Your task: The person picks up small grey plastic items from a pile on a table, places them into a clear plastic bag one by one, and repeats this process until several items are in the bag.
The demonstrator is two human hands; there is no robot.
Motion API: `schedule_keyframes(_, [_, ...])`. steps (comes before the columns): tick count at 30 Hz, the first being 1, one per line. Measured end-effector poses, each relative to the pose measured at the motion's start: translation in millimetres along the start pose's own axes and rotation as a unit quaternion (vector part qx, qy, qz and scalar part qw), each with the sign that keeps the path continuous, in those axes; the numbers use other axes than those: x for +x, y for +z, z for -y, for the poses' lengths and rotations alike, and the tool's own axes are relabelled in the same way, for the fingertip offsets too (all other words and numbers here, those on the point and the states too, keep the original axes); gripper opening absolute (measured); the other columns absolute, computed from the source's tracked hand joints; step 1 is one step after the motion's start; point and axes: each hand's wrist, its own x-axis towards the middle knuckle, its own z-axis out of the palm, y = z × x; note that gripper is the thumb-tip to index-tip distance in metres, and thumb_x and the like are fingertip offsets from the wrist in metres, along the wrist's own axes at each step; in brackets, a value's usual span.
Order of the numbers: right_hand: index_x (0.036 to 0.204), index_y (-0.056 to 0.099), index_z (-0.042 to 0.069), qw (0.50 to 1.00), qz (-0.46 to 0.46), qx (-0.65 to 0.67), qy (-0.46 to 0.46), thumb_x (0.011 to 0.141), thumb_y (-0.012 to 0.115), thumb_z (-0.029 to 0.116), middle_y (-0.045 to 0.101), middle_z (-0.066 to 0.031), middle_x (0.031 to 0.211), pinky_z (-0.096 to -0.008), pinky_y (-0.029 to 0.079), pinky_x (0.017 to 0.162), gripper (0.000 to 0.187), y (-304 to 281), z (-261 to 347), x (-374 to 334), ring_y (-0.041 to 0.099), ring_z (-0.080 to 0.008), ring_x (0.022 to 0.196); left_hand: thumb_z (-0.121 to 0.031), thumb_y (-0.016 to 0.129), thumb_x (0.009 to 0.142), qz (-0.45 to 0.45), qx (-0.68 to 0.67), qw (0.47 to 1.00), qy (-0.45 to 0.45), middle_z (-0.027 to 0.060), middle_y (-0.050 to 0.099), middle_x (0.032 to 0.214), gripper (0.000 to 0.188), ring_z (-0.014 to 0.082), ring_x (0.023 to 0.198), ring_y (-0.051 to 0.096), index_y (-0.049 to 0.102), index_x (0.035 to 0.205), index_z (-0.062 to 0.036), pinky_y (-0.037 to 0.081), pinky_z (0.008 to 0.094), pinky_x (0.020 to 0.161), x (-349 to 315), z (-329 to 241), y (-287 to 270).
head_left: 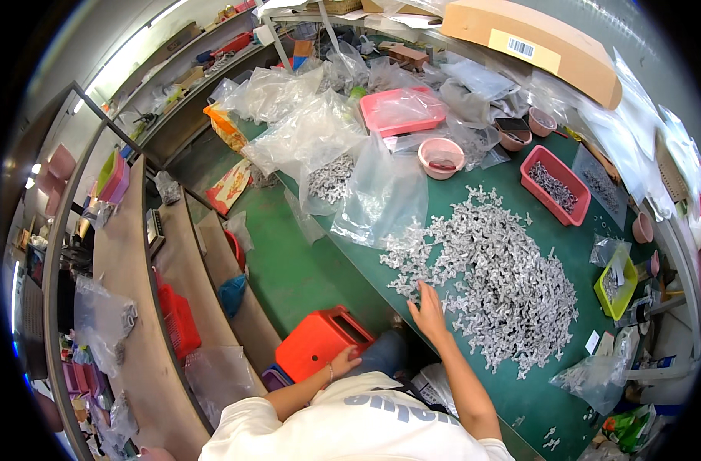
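Note:
A broad heap of small grey metal parts [512, 284] lies on the green tabletop [366, 265]. My right hand [427, 311] is at the heap's left edge, thumb apart from the fingers, its fingertips among the nearest loose parts. No part shows clearly in its grasp. My left hand [343, 361] is low beside the red plastic stool [308, 346], fingers loosely bent and nothing visible in them. Beyond the heap, a clear plastic bag [385, 192] lies flat, next to another bag [331, 180] with similar grey parts inside.
A pink tray of metal pieces [554, 184], a round pink bowl [441, 157] and a yellow-green basket [616, 288] stand around the heap. Crumpled bags [277, 96] cover the far end. A cardboard box [531, 46] sits above. Wooden shelves [127, 284] line the left.

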Motion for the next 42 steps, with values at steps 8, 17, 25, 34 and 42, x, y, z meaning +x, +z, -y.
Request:
schedule_keyframes(8, [0.124,0.035,-0.001,0.987,-0.013,-0.160,-0.022,0.065,0.072,0.019,0.040,-0.0184,0.122,-0.0416,0.032,0.093,0.073,61,24,120,0.039,-0.0339,0.112,-0.001,0.064,0.075,-0.383,-0.077,0.899,0.197,0.0107,0.050,0.107,0.072,0.0175,0.088,0.053,0.023,0.134,-0.0051,0.048,0.0273,0.074,135,-168,-119])
schedule_keyframes(17, [0.076,0.054,0.002,0.978,-0.141,-0.128,-0.082,0.068,0.058,0.005,0.053,-0.0121,0.088,-0.0425,0.037,0.078,0.010,86,26,204,0.049,-0.0293,0.085,0.001,0.057,0.080,-0.319,-0.039,0.877,0.357,0.0011,0.057,0.079,0.021,0.0070,0.072,0.052,0.056,0.101,0.0016,0.044,0.0222,0.063,190,-262,-194])
schedule_keyframes(25, [0.078,0.049,-0.005,0.968,-0.244,0.007,-0.059,0.079,0.048,-0.002,0.050,-0.0201,0.076,-0.0417,0.040,0.053,0.003,-1,76,294,0.050,-0.0391,0.062,0.001,0.048,0.087,-0.245,-0.266,0.849,0.386,0.0045,0.056,0.081,0.022,0.0091,0.071,0.053,0.048,0.109,0.0019,0.045,0.0222,0.066,193,-376,-234])
schedule_keyframes(34, [0.084,0.051,-0.001,0.947,-0.314,0.061,-0.041,0.085,0.044,-0.001,0.053,-0.0164,0.068,-0.0366,0.041,0.052,0.006,-60,73,411,0.054,-0.0317,0.058,-0.001,0.048,0.088,-0.214,-0.295,0.827,0.427,0.0013,0.055,0.084,0.027,0.0047,0.071,0.048,0.047,0.115,0.0004,0.041,0.0195,0.063,243,-490,-282])
schedule_keyframes(42, [0.088,0.053,-0.001,0.921,-0.344,0.170,-0.067,0.087,0.043,-0.001,0.052,-0.0097,0.065,-0.0319,0.040,0.048,0.011,-68,84,470,0.051,-0.0208,0.051,-0.006,0.048,0.088,-0.157,-0.256,0.803,0.514,-0.0013,0.049,0.073,0.033,0.0055,0.069,0.046,0.045,0.120,0.0014,0.037,0.0188,0.063,284,-556,-327])
